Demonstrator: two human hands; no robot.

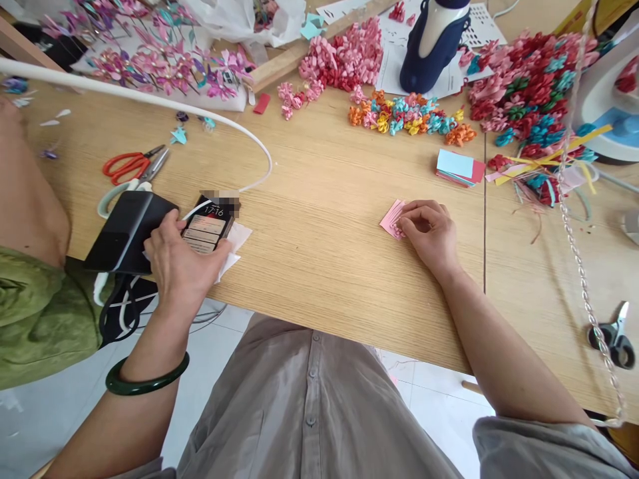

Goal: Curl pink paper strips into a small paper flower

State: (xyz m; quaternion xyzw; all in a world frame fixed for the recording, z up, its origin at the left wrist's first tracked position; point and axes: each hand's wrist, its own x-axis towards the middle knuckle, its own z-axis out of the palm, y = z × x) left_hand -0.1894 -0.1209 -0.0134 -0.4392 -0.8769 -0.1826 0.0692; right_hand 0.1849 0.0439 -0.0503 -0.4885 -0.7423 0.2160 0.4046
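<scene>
At left, straddles a phone (204,231) reading "17:16" with left hand (182,266), cannot tell whether clamped, and at centre right pinches pink slips (391,217) with right hand (432,234).

The left hand (184,263) is holding a phone (205,229); a black box (130,226) is standing beside its fingers. The right hand (430,233) is pinching pink slit paper (391,218) at its fingertips.

Pink paper piece (390,218), narrow slits, lit phone (204,229), face up, well to its left
</scene>
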